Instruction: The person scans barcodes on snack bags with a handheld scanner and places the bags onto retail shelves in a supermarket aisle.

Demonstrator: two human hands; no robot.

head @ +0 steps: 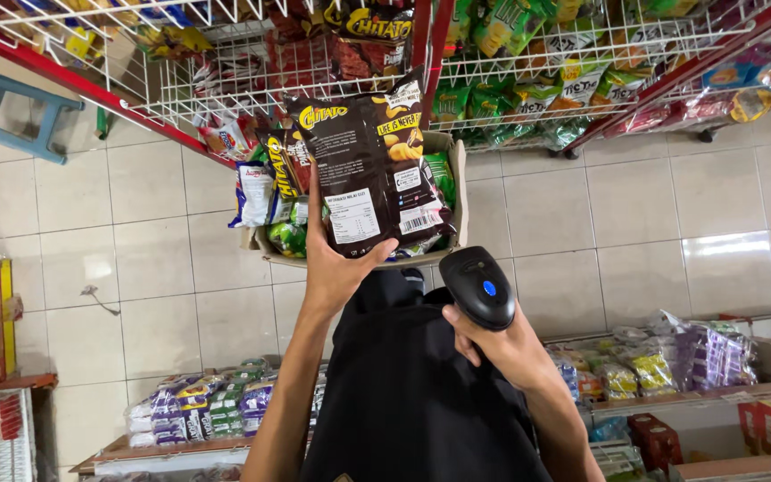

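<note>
My left hand (336, 268) holds up a black snack bag (369, 165), its back with white label patches turned toward me. My right hand (501, 344) grips a black handheld barcode scanner (477, 286) with a small blue button, its head just below and to the right of the bag. Right behind the bag sits a cardboard box (457, 192) holding several more snack packets in black, white and green.
White wire shelves with red frames (252, 85) hang above, stuffed with red and green snack bags. Low shelves of small packets lie at lower left (207, 406) and right (662, 361). A blue stool (11, 112) stands on the pale tiled floor.
</note>
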